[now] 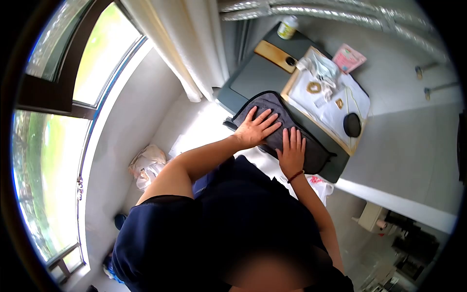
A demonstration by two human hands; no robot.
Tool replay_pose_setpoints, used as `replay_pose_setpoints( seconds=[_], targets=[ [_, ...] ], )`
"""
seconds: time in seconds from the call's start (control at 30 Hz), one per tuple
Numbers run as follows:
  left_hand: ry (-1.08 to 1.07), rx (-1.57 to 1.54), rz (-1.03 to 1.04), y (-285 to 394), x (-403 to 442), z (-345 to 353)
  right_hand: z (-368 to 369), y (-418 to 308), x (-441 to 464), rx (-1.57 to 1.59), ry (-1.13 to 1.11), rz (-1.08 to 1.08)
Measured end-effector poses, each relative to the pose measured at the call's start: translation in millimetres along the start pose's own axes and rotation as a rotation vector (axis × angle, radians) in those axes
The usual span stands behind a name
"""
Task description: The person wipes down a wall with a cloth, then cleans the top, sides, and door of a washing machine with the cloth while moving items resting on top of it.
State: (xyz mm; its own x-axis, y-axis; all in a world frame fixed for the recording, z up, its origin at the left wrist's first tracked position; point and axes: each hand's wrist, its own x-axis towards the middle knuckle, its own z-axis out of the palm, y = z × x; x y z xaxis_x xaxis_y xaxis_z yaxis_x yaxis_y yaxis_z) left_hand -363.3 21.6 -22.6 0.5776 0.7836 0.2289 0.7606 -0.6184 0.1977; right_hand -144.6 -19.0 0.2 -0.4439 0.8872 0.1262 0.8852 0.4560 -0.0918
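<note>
A dark grey cloth (311,150) with black edging lies across the near edge of a dark grey tabletop (262,75). My left hand (256,128) rests flat on the cloth's left part, fingers spread. To its right, my right hand (292,152) also lies on the cloth, its fingers stretched out, with a dark red bracelet at the wrist. The two hands are a little apart. Beyond the cloth sits a wood-edged white tray (318,116) holding a crumpled pale cloth (321,68), a gold-coloured ring (314,87) and a round black object (351,125).
Behind are a brown board (275,55), a bottle (287,27) and a pink packet (349,58). A curtain (180,39) and windows stand left. Plastic bags (148,165) lie on the floor. Foil-wrapped pipes (311,10) cross the top; machinery (416,243) stands lower right.
</note>
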Motion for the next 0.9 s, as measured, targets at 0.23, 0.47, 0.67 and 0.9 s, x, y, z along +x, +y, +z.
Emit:
replay_pose_setpoints(
  seconds=[0.23,0.47,0.67,0.9],
  targets=[
    [-0.011,0.073,-0.083,-90.9,-34.3,-30.1,8.8,-64.2,88.2,0.052,-0.102,-0.143],
    [-0.022,-0.277,-0.098,-158.4,-47.7,-37.1,16.4,-105.7,147.7,0.079,-0.131,-0.204],
    [-0.095,-0.588,-0.338,-161.8,-59.9,-49.0,21.3,-123.1,167.4,0.091,-0.187,-0.266],
    [-0.041,-0.606,-0.700,-153.9,-88.5,17.2,28.2,-141.5,198.1,0.098,-0.198,-0.413]
  ],
)
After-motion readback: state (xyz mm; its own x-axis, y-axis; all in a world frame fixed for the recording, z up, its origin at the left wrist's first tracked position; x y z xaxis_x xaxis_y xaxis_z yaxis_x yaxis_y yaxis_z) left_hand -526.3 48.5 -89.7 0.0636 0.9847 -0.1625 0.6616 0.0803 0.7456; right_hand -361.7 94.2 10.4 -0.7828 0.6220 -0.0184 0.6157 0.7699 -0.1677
